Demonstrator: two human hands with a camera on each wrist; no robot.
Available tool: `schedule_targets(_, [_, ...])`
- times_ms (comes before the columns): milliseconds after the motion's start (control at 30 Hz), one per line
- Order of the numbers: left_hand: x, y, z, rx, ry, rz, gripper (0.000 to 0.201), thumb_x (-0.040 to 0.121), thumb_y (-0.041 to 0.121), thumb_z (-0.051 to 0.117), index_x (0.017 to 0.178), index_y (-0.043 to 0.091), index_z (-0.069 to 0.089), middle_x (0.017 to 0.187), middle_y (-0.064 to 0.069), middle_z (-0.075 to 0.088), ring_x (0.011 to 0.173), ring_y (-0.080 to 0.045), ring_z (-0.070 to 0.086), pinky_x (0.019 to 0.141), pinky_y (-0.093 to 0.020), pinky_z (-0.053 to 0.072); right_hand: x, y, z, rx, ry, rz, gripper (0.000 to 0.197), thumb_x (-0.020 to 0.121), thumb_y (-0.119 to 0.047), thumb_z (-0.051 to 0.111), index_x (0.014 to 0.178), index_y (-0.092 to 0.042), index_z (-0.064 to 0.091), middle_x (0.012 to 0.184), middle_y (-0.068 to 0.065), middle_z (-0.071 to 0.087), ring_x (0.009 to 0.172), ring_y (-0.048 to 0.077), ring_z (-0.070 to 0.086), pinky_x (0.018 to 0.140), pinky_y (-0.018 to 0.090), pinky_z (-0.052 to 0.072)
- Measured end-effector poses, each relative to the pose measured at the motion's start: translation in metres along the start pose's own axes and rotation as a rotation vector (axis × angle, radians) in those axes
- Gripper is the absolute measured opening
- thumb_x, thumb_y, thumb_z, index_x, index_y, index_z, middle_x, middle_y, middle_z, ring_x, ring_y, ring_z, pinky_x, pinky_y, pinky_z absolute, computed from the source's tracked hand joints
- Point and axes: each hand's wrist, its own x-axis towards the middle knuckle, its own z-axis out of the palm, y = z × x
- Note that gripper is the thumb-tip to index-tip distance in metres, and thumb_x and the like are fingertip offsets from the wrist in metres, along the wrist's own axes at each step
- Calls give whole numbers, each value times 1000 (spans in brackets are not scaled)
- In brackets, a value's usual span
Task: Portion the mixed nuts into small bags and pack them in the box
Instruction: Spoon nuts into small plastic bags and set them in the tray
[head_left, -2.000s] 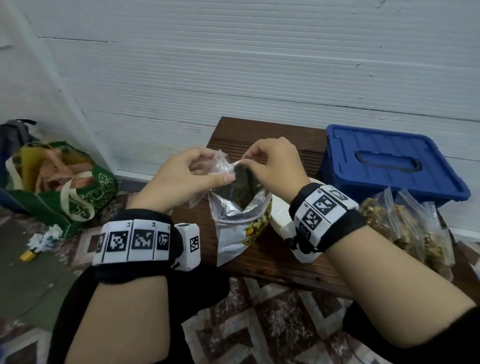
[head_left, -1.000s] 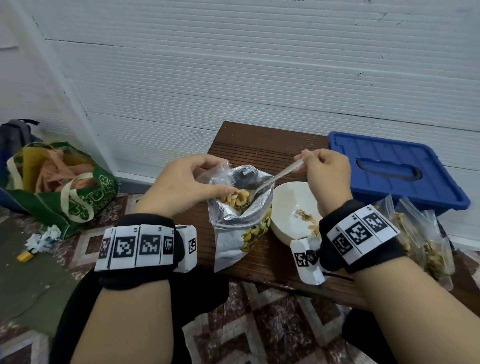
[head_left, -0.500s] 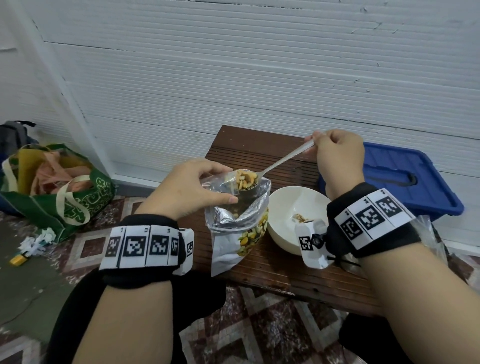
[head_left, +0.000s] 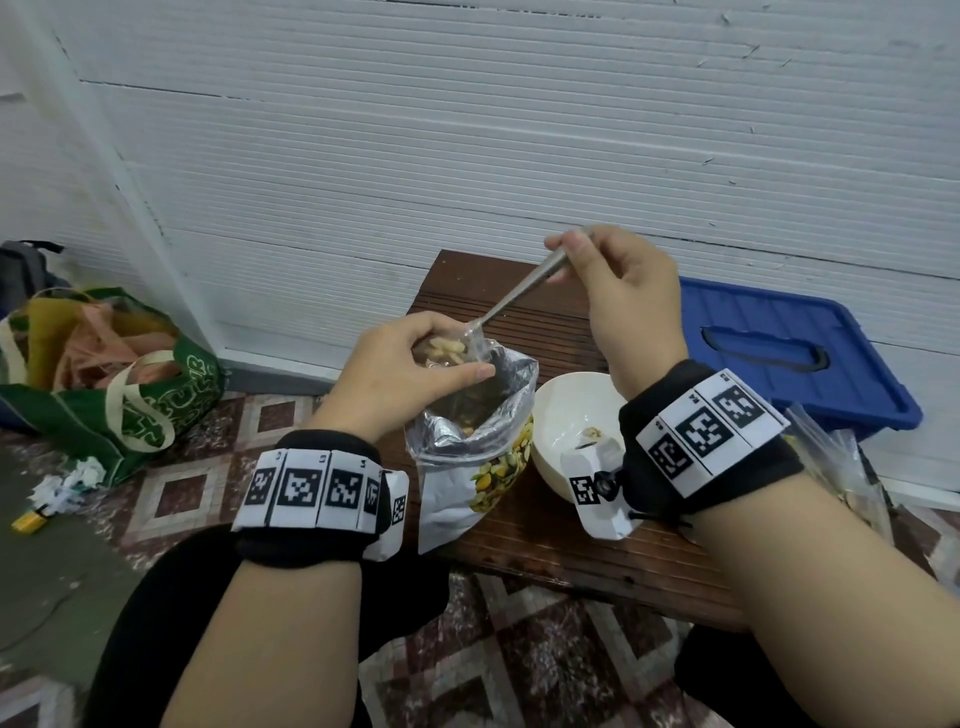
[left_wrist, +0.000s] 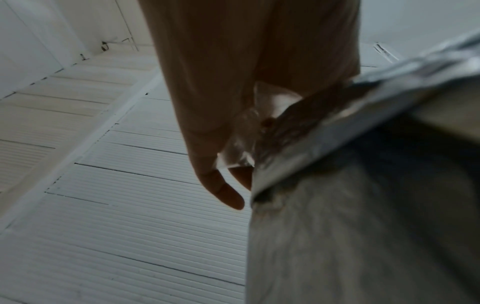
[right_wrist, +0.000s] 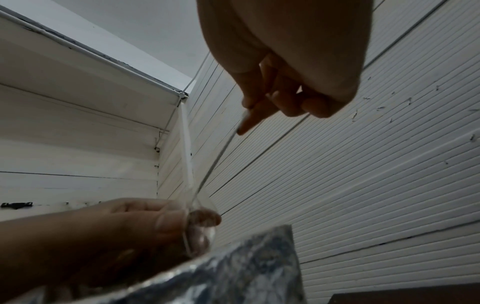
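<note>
Above the mouth of the foil nut pouch (head_left: 475, 441), which stands upright on the dark ribbed wooden bench (head_left: 550, 540), the left hand (head_left: 400, 379) pinches a small clear bag (head_left: 467, 353) open between thumb and fingers, so its grip is narrow and closed on thin film. The right hand (head_left: 618, 296) is higher and further toward the wall, its grip curled round the top of a metal spoon (head_left: 511, 301). The spoon's long axis slopes down and leftward from that hand, and its bowl sits right at the small bag's opening, where pale nuts (head_left: 444, 353) show. The pour seems to turn on this: bowl above the opening, the bag's mouth facing up toward it. From the right wrist view the handle is a thin bright line that ends at the left fingertips (right_wrist: 166, 218), with the crinkled silver pouch edge just below. The film is limp and glossy and will likely sag as it fills; the pouch is stiffer and mirrored inside. A white round bowl (head_left: 558, 415), smooth and nearly bare inside, stands just right of the pouch. Filled clear bags (head_left: 836, 457) lie at the bench's right end, beside the blue plastic box (head_left: 789, 353) with its lid on.
</note>
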Motion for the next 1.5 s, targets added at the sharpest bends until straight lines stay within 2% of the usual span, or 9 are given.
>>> schedule_targets(100, [-2, 0, -4, -32, 36, -21, 26, 68, 44, 80, 86, 35, 63, 91, 15, 65, 89, -2, 60, 78, -24, 49, 1, -2, -8, 60, 47, -104, 17, 97, -16, 53, 91, -15, 70, 82, 1, 68, 78, 10, 62, 81, 23, 52])
schedule_targets(233, [-4, -3, -10, -50, 45, -59, 27, 69, 47, 77, 84, 37, 57, 90, 22, 54, 88, 10, 48, 73, -14, 38, 4, -1, -19, 83, 174, -157, 19, 96, -18, 53, 85, -23, 68, 85, -3, 68, 75, 10, 62, 80, 28, 54])
schedule_targets(400, [-4, -6, -14, -38, 11, -85, 39, 67, 52, 74, 97, 36, 55, 91, 24, 52, 94, 4, 50, 80, -18, 38, -3, 9, -26, -35, 275, -88, 21, 97, -18, 52, 82, -22, 66, 75, -12, 64, 68, -1, 57, 69, 17, 46])
schedule_targets(600, [-5, -5, -14, -68, -4, -86, 43, 56, 61, 68, 91, 41, 54, 96, 21, 57, 103, -4, 55, 89, -24, 43, -30, 27, -4, -355, -61, -214, 22, 95, -25, 53, 86, -19, 72, 62, -7, 62, 57, 8, 49, 66, 14, 37])
schedule_targets(767, [-5, -6, -14, -106, -39, -53, 48, 58, 56, 74, 100, 34, 67, 107, 14, 67, 103, 0, 60, 92, -26, 48, -51, 46, 15, -626, -240, -346, 24, 92, -29, 51, 83, -22, 72, 61, -9, 56, 70, 16, 42, 67, 30, 19])
schedule_targets(1000, [-7, -10, -17, -145, -69, -35, 47, 59, 52, 78, 101, 33, 71, 110, 13, 69, 108, -5, 62, 101, -39, 47, -49, 46, 18, -467, -305, -118, 17, 93, -20, 58, 88, -16, 74, 73, -2, 68, 80, 20, 56, 83, 38, 41])
schedule_targets(1133, [-8, -8, -17, -149, -77, -21, 44, 60, 51, 78, 100, 34, 71, 108, 15, 70, 108, -3, 61, 102, -39, 46, -45, 44, 19, -342, -236, 59, 21, 92, -19, 59, 79, -10, 73, 70, 7, 70, 72, 24, 63, 74, 38, 50])
schedule_targets(1233, [-9, -8, -18, -149, -79, -21, 45, 59, 53, 77, 99, 34, 71, 108, 16, 70, 107, -2, 62, 103, -38, 45, -41, 41, 15, -263, -111, 129, 25, 93, -17, 56, 71, -19, 69, 66, 4, 68, 71, 25, 64, 74, 37, 53])
schedule_targets(1500, [-9, -11, -25, -102, -39, -28, 49, 58, 55, 78, 102, 34, 72, 104, 14, 70, 101, -5, 64, 93, -34, 51, -22, 37, -4, -221, 157, 256, 38, 95, -19, 53, 58, -19, 62, 76, -11, 68, 74, -2, 57, 66, 11, 40])
